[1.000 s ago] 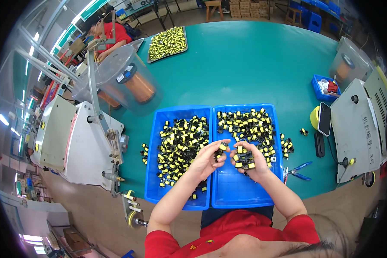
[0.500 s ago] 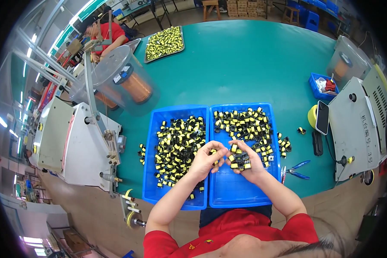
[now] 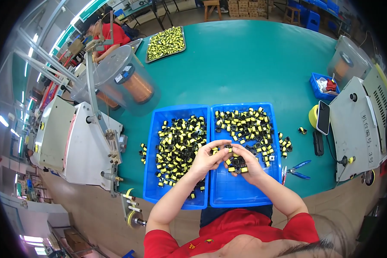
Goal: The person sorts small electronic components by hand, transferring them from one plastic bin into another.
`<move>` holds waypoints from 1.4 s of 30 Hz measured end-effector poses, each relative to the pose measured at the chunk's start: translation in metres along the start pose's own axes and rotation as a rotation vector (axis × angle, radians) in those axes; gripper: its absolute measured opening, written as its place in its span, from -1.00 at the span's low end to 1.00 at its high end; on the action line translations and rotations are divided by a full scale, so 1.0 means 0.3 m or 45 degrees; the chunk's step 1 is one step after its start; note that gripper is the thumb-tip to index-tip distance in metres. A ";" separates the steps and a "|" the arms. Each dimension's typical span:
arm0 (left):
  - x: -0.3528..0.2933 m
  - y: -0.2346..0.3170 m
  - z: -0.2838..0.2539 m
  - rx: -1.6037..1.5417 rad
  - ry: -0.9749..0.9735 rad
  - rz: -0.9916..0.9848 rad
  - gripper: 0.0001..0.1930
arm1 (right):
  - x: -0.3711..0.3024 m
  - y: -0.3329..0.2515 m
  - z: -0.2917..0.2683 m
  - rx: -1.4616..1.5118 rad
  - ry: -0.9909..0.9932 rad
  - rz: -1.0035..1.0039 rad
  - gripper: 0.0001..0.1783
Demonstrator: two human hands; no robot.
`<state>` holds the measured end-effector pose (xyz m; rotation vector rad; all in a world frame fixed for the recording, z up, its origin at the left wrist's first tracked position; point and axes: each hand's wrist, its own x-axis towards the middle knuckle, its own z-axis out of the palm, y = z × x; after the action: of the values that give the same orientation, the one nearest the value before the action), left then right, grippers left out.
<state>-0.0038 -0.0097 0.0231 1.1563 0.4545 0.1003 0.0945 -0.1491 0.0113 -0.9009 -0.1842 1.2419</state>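
Two blue trays lie side by side in front of me. The left tray (image 3: 148, 172) is heaped with small black coil bobbins wrapped in yellow tape (image 3: 176, 146); the right tray (image 3: 236, 189) has its bobbins mostly toward the far end. Over the right tray, my right hand (image 3: 253, 168) is cupped around several coil bobbins (image 3: 237, 164). My left hand (image 3: 206, 160) is closed in a pinch at the right hand's fingertips, above where the trays meet. What lies between the left fingers, if anything, is hidden.
Pliers (image 3: 298, 170) and loose bobbins (image 3: 285, 144) lie right of the trays. Winding machines (image 3: 90, 146) flank the table, with copper wire spools (image 3: 137, 86) at the left. A metal tray of yellow parts (image 3: 166, 42) sits at the far edge. Another person (image 3: 112, 36) works at far left.
My right hand's fingers have drawn in toward the left fingertips, and the bobbins in that hand have turned or shifted. My left hand stays in nearly the same place.
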 end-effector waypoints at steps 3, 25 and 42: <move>0.000 0.002 0.002 -0.022 -0.042 -0.049 -0.72 | 0.007 0.006 -0.017 0.020 -0.031 0.031 -0.73; 0.017 0.017 -0.040 -0.357 -0.021 -0.161 -0.65 | 0.028 -0.005 -0.036 0.315 0.070 0.269 -0.68; -0.002 0.065 -0.077 1.329 0.864 0.887 -0.66 | 0.031 -0.001 -0.050 0.227 -0.020 0.298 -0.64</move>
<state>-0.0105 0.0179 0.0335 2.2907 0.7078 0.9728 0.1066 -0.1483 -0.0014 -0.7735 0.0212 1.4578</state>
